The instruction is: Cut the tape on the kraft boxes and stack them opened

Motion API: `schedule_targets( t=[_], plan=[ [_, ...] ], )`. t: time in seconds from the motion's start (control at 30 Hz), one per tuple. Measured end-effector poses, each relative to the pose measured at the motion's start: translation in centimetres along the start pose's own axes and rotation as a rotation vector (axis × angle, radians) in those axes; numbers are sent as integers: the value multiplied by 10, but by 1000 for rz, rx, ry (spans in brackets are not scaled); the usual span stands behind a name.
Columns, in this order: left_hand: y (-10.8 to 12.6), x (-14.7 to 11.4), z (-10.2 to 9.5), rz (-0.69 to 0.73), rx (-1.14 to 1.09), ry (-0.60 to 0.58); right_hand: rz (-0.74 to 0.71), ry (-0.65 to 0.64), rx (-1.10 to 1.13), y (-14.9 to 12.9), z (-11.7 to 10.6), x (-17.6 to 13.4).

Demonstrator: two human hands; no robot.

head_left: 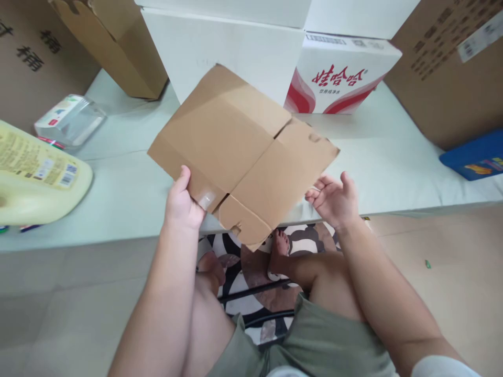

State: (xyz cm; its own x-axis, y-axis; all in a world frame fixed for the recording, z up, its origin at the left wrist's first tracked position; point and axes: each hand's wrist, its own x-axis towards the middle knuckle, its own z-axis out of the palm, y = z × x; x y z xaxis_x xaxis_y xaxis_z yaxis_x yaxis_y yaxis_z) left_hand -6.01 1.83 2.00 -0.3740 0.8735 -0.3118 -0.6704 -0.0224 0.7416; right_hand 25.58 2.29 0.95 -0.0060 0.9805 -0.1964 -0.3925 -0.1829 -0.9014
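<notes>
A flattened brown cardboard box (231,141) is held tilted in the air in front of me, its flaps spread toward the lower right. My left hand (183,201) grips its lower left edge, thumb on top and the other fingers hidden underneath. A bit of clear tape (206,199) shines near that thumb. My right hand (334,199) is beside the cardboard's right edge, palm up with fingers loosely curled and apart. Nothing shows in its palm; whether the fingertips touch the cardboard I cannot tell.
White cartons (223,52) and a red-and-white water carton (338,78) stand behind. Left are a pale yellow jug (39,178), a clear plastic container (73,120) and an upright brown box (121,47). A large brown carton (451,94) and blue package (477,157) sit right.
</notes>
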Motion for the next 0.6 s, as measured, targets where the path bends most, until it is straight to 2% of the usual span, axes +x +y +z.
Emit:
schedule_targets(
  t=[0.1,0.23,0.33,0.4,0.47,0.6],
  plan=[
    [-13,6,2,-8,-17,-5,45,-70,-65,10,14,-9],
    [-28,3,12,-61,44,-42,65,26,-102,27,35,-20],
    [-30,-2,23,-66,44,-71,76,57,-24,30,37,-25],
    [-30,-4,29,-101,8,-118,64,71,12,21,27,-30],
    [-31,-5,33,-170,-12,-154,25,135,19,6,7,-37],
    [-35,-7,39,-259,3,-175,-123,471,-58,-36,-56,-61]
  ],
)
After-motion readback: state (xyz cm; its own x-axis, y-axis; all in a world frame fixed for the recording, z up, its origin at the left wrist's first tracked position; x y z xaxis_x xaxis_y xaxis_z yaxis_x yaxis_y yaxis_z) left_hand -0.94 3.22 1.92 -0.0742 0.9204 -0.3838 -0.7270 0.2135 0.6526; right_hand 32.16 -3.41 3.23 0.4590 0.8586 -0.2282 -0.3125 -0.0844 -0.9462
